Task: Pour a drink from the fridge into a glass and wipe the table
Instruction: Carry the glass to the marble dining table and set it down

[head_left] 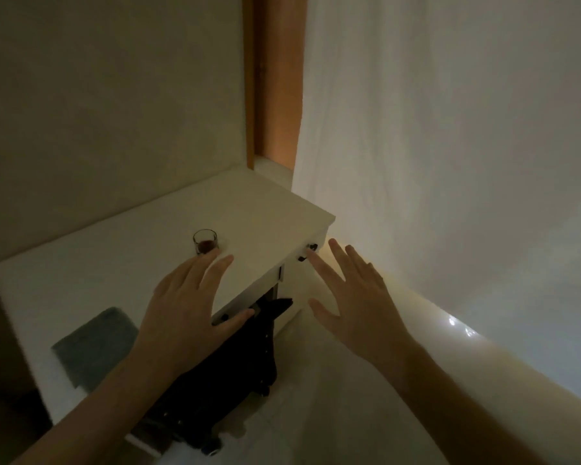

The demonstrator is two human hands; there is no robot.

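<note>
A small clear glass (pixel 205 241) with a little dark drink at its bottom stands upright on the white table (pixel 121 263). My left hand (pixel 185 307) hovers over the table just in front of the glass, fingers spread and holding nothing; its fingertips nearly reach the glass. My right hand (pixel 356 297) is off the table's right edge, open with fingers apart, near the drawer's black knobs (pixel 307 252). A grey-blue cloth (pixel 94 344) lies flat on the table at the lower left. No fridge or bottle is in view.
A black chair (pixel 235 364) is tucked under the table's near edge between my arms. White curtain (pixel 450 146) hangs at the right, with a wooden frame (pixel 275 78) behind the table. The room is dim.
</note>
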